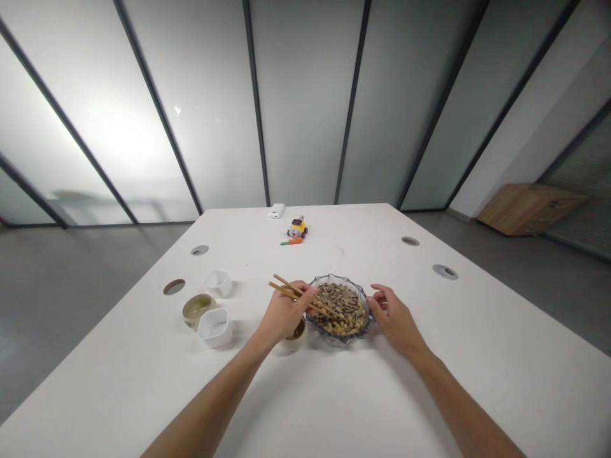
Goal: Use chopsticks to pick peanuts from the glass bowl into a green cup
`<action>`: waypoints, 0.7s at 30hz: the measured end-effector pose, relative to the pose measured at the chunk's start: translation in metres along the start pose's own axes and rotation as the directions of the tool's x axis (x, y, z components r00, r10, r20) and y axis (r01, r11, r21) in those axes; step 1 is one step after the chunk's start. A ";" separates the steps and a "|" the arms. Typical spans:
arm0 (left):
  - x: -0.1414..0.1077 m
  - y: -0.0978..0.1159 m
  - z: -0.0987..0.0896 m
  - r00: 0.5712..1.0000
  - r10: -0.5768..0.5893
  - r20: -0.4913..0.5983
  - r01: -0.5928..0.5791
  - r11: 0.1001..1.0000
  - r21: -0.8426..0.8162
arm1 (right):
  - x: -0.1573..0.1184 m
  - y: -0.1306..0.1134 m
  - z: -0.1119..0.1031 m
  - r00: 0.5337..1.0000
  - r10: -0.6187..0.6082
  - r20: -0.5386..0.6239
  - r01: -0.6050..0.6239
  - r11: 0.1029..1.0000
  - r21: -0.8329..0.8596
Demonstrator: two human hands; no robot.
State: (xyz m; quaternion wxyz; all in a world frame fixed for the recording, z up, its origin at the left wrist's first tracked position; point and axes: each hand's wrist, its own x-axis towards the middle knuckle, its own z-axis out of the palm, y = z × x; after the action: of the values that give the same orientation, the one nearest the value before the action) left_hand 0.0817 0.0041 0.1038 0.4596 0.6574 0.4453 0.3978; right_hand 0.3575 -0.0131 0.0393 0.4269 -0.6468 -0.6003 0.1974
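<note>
Near the middle of the white tabletop (334,394), a pair of chopsticks (281,290) is grasped in the left hand (285,313), gripped well up the shafts and sloped down to the right, presumably so that the tips can reach among the seeds (338,299) without the fingers being dipped in. These seeds are held, with some paler pieces along the near side, in a scalloped glass bowl (344,338). At its right rim the right hand (397,323) is placed with fingers loosely bent and not clenched, as if the bowl were being steadied rather than gripped. Just beside the bowl, under the left hand, a cup (294,345) is set, perhaps so that little distance need be crossed between the two; its dark contents are partly hidden by the hand, so they cannot be named with confidence. Farther left, out of the way of the forearms, two white dishes (214,326) and one olive bowl (197,306) are grouped, the olive one beside the nearer dish. Counted in all, two chopsticks, one glass bowl and one cup are seen; toward the far edge, one toy truck (298,228), one toy carrot (295,241) and one white box (276,211); and four round holes (174,287), two on each side.
</note>
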 end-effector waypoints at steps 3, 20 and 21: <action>-0.001 0.001 0.002 1.000 0.010 0.000 -0.010 1.000 0.001 | 0.000 -0.001 0.000 1.000 -0.001 -0.001 0.001 1.000 0.005; 0.003 0.022 -0.046 1.000 -0.020 -0.002 0.020 0.996 -0.090 | -0.001 0.001 0.000 1.000 -0.001 0.010 0.001 1.000 -0.014; 0.002 0.027 -0.055 1.000 -0.019 -0.024 0.017 0.995 -0.097 | -0.001 0.001 0.000 1.000 -0.002 0.010 0.002 1.000 -0.012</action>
State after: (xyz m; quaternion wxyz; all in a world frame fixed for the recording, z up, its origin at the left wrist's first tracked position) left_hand 0.0371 0.0152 0.1442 0.4890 0.6255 0.4369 0.4228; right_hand 0.3582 -0.0142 0.0387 0.4201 -0.6480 -0.6042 0.1965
